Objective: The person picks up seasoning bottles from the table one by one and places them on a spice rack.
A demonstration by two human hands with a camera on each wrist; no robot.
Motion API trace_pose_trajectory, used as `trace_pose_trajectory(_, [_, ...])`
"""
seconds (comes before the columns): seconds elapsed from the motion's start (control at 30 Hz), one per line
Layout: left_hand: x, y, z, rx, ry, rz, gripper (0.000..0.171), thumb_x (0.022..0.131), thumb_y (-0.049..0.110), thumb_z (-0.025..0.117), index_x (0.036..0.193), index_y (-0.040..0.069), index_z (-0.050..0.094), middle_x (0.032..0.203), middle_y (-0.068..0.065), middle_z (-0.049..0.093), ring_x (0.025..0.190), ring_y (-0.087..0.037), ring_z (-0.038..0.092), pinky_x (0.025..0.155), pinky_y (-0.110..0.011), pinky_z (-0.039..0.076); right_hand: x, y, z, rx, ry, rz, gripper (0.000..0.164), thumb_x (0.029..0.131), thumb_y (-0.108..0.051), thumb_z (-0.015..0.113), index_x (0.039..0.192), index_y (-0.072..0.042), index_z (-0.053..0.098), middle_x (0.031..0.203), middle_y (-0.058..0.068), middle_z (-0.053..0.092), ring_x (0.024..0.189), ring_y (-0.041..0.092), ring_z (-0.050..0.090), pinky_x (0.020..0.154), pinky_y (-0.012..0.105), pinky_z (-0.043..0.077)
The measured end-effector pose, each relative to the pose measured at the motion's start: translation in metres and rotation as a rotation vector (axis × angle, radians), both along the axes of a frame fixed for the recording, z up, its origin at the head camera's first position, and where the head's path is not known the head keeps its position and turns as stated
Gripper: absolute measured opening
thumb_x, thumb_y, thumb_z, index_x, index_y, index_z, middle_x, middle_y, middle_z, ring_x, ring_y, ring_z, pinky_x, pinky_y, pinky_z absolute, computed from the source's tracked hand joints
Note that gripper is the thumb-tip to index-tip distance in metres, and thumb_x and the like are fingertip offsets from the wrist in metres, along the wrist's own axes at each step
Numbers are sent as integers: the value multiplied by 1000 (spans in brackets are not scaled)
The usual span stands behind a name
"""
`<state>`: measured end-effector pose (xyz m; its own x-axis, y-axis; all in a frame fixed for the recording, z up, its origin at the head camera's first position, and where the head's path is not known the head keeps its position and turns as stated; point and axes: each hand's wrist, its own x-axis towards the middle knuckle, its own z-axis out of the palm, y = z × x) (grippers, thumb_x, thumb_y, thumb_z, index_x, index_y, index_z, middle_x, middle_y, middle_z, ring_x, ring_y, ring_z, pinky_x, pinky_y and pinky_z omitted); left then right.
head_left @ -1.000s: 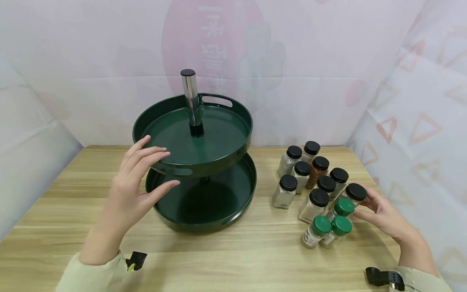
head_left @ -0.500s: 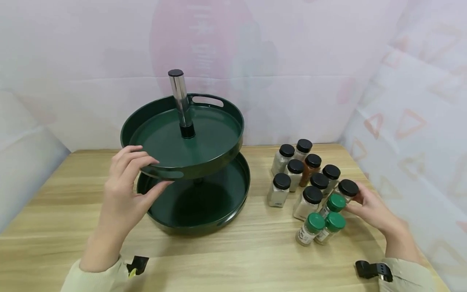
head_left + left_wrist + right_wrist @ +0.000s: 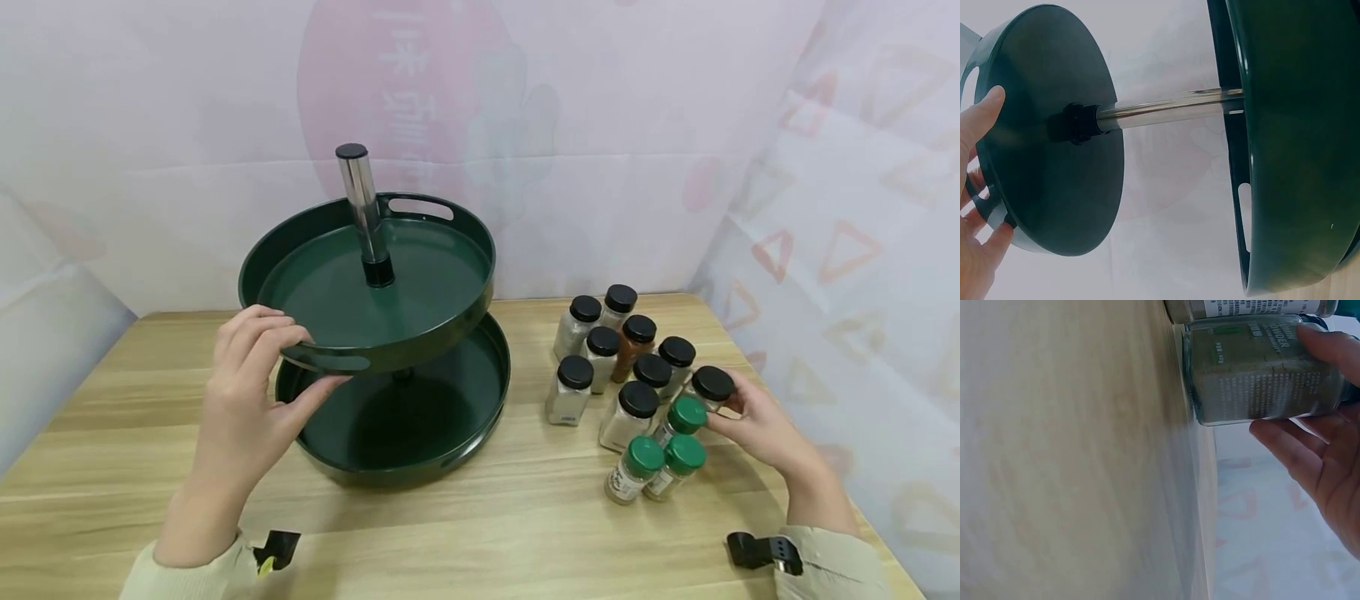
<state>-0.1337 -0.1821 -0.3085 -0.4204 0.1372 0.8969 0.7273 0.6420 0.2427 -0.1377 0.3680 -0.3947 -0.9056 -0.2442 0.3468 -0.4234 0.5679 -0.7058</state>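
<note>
A two-tier dark green round tray stand stands left of centre in the head view, its upper tray [image 3: 427, 271] above the lower tray [image 3: 457, 417] on a metal pole [image 3: 360, 200]. My left hand [image 3: 243, 400] grips the upper tray's front-left rim, thumb below and fingers over the edge; the left wrist view shows the thumb against the tray's underside [image 3: 1054, 187]. At the right, my right hand [image 3: 768, 433] holds a square glass spice jar [image 3: 1260, 375] with a black lid [image 3: 712, 383] between thumb and fingers. Its base is at the tabletop in the right wrist view.
Several black-lidded spice jars [image 3: 567, 404] stand clustered left of the right hand. Three green-lidded jars [image 3: 625, 482] stand at the cluster's front. The wooden table [image 3: 480, 533] ends at a patterned cloth backdrop [image 3: 600, 208] behind and at the right.
The left hand's fingers have closed onto the upper tray's rim. The right hand stays at the black-lidded jar. The whole view has shifted, with the things appearing further left.
</note>
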Motion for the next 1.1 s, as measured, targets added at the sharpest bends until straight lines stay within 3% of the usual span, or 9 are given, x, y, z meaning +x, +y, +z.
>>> trace_pose_trajectory(0.17, [0,0,1,10,13,2,61,89,55,64,92,-5,62,96,-23,60,105,-40,48,114,-30,31,0,-1,3,-40,10,-7,42,80,21,65,118,16,48,107,-29,59,99,-17,57,81,4,47])
trace_pose_trajectory(0.37, [2,-2,1,9,12,9,61,89,56,64,92,-6,62,97,-23,60,106,-41,48,114,-30,31,0,-1,10,7,-16,-57,44,83,16,67,122,15,48,108,-34,53,99,-20,54,77,4,47])
trace_pose_trajectory(0.67, [0,-1,1,-4,17,2,60,88,54,66,92,-6,62,98,-24,61,106,-43,49,114,-29,31,7,-4,22,62,-36,-148,39,90,-1,69,125,2,51,101,-32,56,84,-12,60,64,13,47])
trace_pose_trajectory(0.87, [0,0,0,-12,5,-2,60,88,54,66,93,-5,62,99,-23,61,106,-42,49,113,-28,31,9,-3,26,-7,16,-165,43,88,6,68,125,-11,55,104,-29,58,94,-16,58,73,6,45])
trace_pose_trajectory(1.1, [4,0,2,19,-66,5,61,88,58,64,94,-3,63,101,-21,61,110,-38,48,113,-29,31,0,-5,40,-38,66,-123,46,85,12,67,122,-13,57,102,-24,60,93,-12,59,80,3,45])
